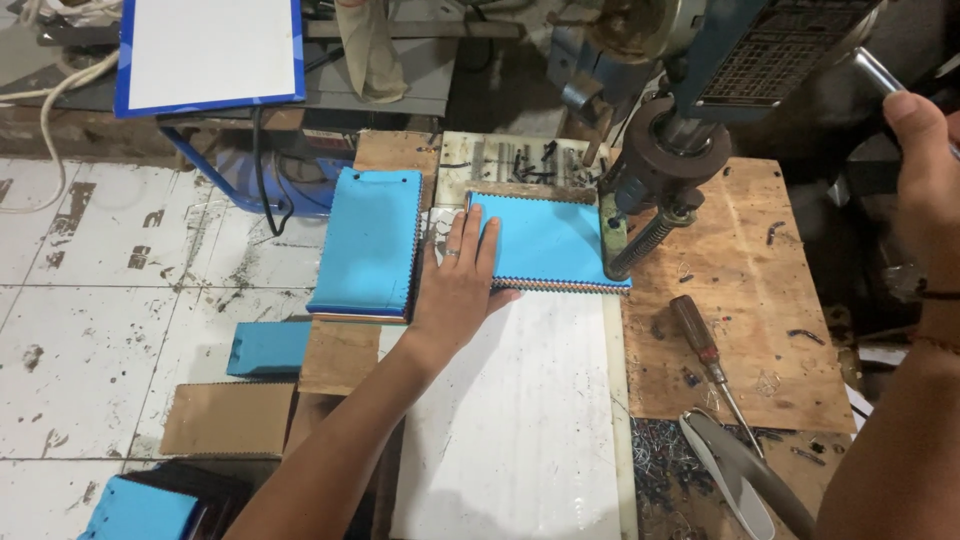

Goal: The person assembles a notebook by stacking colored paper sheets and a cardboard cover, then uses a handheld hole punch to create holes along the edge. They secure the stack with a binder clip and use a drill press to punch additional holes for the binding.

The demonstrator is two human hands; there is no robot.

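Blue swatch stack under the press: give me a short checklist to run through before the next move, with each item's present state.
1. Left hand flat on the blue swatch stack, pressing it down: ok.
2. Left fingers apart from the press head and its spring: ok, they lie at the stack's far end.
3. Right hand gripping the metal lever: ok.
4. Stack's edge under the press head: ok, though exact alignment: cannot tell.
5. Screwdriver clear of the stack, on the plywood board: ok.
6. Second blue stack lying apart from the pressed one: ok.
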